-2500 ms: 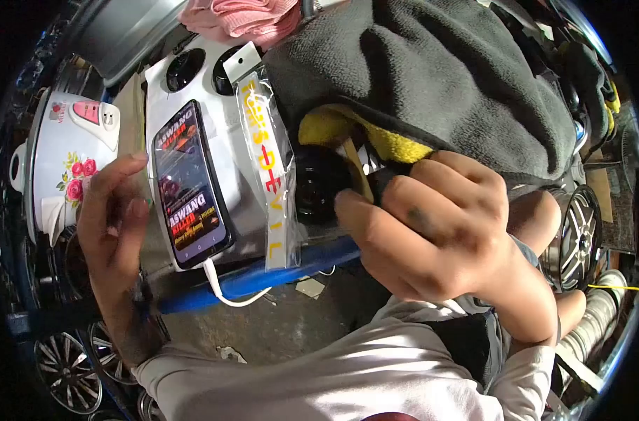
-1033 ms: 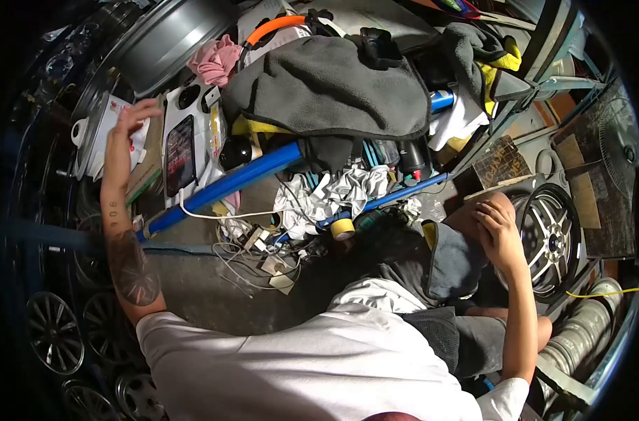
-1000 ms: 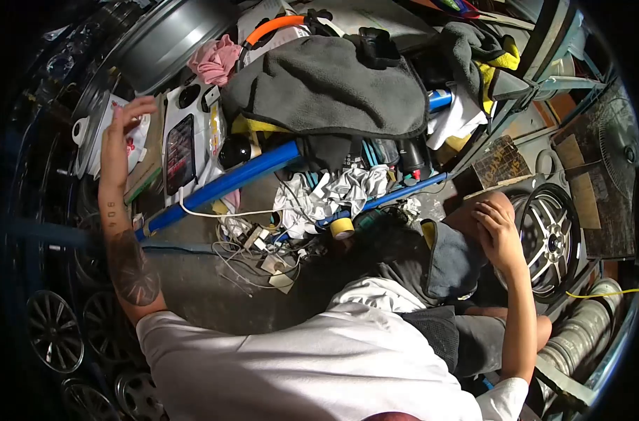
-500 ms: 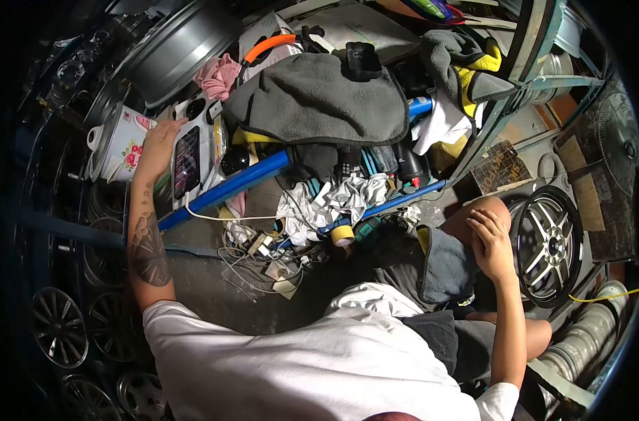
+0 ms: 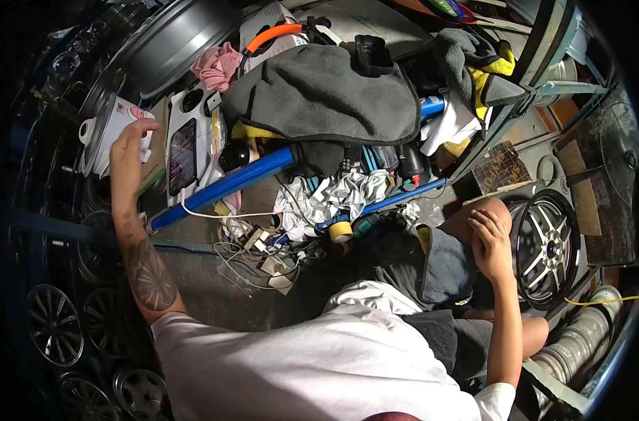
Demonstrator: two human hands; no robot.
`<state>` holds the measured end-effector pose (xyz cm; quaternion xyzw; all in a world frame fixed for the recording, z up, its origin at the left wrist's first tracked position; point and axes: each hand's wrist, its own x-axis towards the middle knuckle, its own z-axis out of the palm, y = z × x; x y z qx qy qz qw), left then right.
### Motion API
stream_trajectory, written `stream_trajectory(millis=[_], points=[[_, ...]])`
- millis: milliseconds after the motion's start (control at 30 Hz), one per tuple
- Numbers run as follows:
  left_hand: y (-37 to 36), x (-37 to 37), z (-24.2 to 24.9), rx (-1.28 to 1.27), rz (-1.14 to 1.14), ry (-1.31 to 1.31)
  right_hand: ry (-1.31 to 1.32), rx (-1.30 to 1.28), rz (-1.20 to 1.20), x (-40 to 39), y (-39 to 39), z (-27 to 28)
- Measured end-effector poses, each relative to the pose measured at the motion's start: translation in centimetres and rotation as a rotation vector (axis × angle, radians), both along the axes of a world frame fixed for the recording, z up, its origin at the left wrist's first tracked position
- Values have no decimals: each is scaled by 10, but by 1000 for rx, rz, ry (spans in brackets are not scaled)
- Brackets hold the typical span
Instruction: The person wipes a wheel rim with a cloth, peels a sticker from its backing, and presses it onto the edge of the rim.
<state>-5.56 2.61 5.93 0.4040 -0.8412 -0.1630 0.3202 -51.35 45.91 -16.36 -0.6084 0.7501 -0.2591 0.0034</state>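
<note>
My left hand (image 5: 128,144) is stretched out at the far left, its fingers extended and slightly bent at the tips. It overlaps a white container with a printed design (image 5: 102,144), and nothing shows in its grasp. To its right lies a phone (image 5: 183,158) with a lit screen, on a white case-like object (image 5: 208,149), with a white cable (image 5: 228,215) running from its lower end. My right hand (image 5: 491,242) lies flat on my bent knee, fingers out and holding nothing.
A grey towel (image 5: 319,95) covers the middle of the bench, with a black tray (image 5: 373,55) on it. A blue bar (image 5: 225,188) crosses in front. Tangled cables (image 5: 253,256) lie on the floor. A black-rimmed wheel (image 5: 548,247) stands at right; more rims (image 5: 55,325) fill the left.
My left hand has moved left, away from beside the phone and over the white container. My right hand has stayed on the knee. The view has shifted slightly.
</note>
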Motion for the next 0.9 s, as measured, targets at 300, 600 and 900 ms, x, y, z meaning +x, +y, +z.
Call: stream_trajectory(millis=[300, 600, 900], points=[[91, -83, 19, 30, -407, 666, -798, 169, 152, 49, 57, 25], [169, -295, -62, 638, -1279, 69, -1187, 301, -8, 74, 140, -36], [307, -474, -116, 1183, -1801, -162, -1344, 280, -449, 147, 259, -36]])
